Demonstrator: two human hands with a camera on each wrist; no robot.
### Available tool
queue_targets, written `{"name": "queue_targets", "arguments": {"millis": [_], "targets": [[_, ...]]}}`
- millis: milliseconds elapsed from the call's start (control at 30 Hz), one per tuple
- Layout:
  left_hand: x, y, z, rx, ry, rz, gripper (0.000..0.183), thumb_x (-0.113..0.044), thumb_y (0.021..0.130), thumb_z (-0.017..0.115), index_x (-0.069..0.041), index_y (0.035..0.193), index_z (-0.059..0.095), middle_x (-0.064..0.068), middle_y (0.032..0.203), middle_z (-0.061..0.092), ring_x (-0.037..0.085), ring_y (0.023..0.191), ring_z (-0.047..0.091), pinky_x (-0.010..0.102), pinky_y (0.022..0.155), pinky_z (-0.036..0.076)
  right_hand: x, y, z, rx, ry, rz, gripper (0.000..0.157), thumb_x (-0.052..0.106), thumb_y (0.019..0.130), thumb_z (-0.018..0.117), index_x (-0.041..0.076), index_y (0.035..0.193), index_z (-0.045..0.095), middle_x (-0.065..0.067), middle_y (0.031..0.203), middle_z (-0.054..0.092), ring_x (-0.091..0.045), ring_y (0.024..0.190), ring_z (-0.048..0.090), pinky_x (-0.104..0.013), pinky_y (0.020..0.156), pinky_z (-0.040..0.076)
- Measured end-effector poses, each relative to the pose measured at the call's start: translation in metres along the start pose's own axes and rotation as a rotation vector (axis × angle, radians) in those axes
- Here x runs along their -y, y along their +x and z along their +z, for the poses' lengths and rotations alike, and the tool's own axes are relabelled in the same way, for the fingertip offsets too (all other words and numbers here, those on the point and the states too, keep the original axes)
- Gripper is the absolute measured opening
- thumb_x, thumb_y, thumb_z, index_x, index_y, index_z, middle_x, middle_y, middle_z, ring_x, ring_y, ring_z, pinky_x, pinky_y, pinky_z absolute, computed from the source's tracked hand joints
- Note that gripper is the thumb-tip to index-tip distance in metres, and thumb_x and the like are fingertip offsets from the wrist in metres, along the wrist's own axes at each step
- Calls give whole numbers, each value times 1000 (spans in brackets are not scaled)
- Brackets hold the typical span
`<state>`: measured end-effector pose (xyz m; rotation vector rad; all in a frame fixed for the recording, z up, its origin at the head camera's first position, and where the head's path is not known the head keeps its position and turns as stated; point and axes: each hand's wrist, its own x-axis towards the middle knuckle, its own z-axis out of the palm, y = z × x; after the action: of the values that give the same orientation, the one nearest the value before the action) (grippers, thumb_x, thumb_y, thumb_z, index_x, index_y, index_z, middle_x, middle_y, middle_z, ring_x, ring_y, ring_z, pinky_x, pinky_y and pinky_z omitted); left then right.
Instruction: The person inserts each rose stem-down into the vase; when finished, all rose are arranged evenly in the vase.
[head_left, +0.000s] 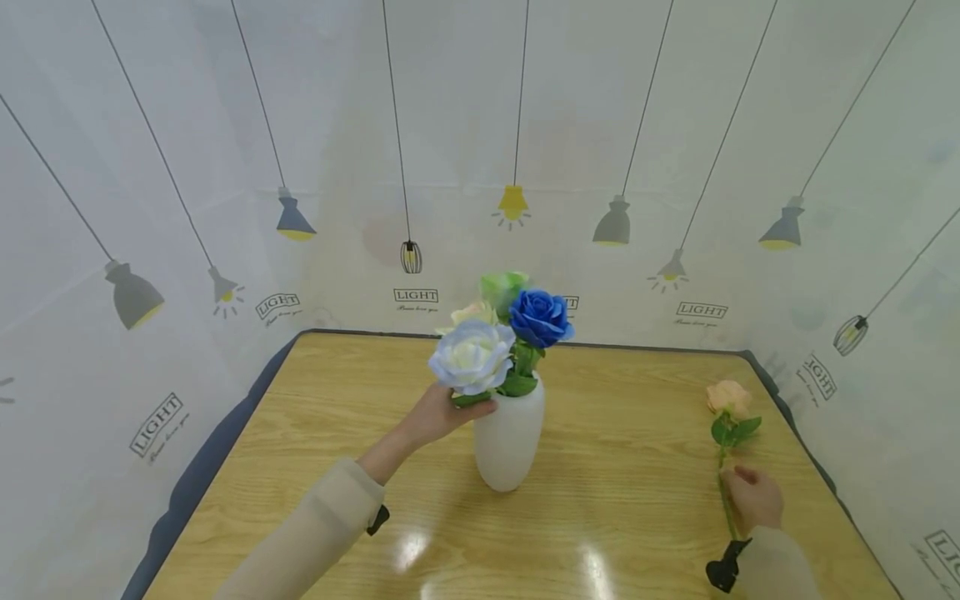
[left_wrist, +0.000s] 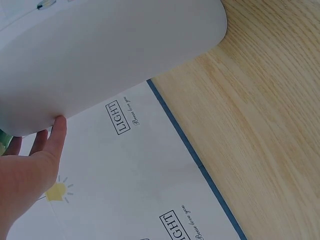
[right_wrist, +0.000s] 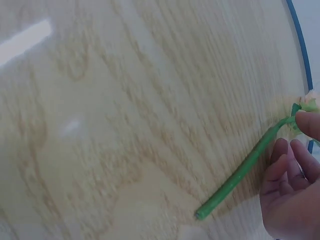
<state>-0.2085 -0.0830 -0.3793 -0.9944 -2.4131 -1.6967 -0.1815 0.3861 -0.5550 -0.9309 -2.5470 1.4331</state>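
A white vase [head_left: 508, 442] stands upright on the table, holding several artificial roses: a pale blue rose [head_left: 472, 357], a dark blue rose [head_left: 540, 318], a green one and a cream one. My left hand [head_left: 438, 414] holds the vase's left side near the rim, under the pale blue flower. In the left wrist view its fingers [left_wrist: 56, 137] touch the white wall; part of the grip is hidden. At the table's right, a peach rose [head_left: 729, 400] lies with its bloom pointing away. My right hand [head_left: 753, 497] pinches its green stem [right_wrist: 240, 175], with the fingers curled.
The wooden table [head_left: 360, 383] has a dark edge, with a white backdrop [head_left: 450, 108] printed with lamps rising around it. Black straps [head_left: 726, 567] show at both wrists. Wood surface lies between the vase and the peach rose.
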Motion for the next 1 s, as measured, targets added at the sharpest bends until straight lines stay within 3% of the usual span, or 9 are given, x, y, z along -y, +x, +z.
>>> {"name": "queue_targets", "arguments": {"millis": [133,233,433,700,1000], "targets": [[0,0,0,3,-4,5,53,-3,78,67,-1,122,38,13,120,43,24,114,40,38,93,35,4,-2,1,22,146,102,56,27,84,53,-7,126,38,-14,98,52,-13,70,50,-18,45,39],[0,0,0,6,-8,5,53,-3,78,66,-1,122,38,13,121,43,24,114,40,38,92,36,8,-4,2,21,176,140,55,25,83,56,-7,126,40,-11,94,52,-12,70,48,-23,47,41],[0,0,0,5,-7,1,52,-4,78,66,-1,122,38,13,120,43,24,114,40,38,92,36,8,-5,8,8,49,70,48,22,81,55,-7,119,47,-25,114,45,-34,99,42,-24,53,36],[3,0,0,12,-18,-12,53,-4,79,66,-2,123,38,13,122,43,23,115,39,38,93,35,7,-4,8,15,-26,16,44,21,80,54,-10,112,51,-27,107,49,-36,93,45,-23,51,36],[2,0,1,1,-9,-10,54,-5,78,67,-1,123,38,13,121,43,23,115,40,38,93,35,10,-6,3,35,-206,-62,41,22,79,54,-13,101,55,-31,100,50,-40,88,46,-45,71,40]]}}
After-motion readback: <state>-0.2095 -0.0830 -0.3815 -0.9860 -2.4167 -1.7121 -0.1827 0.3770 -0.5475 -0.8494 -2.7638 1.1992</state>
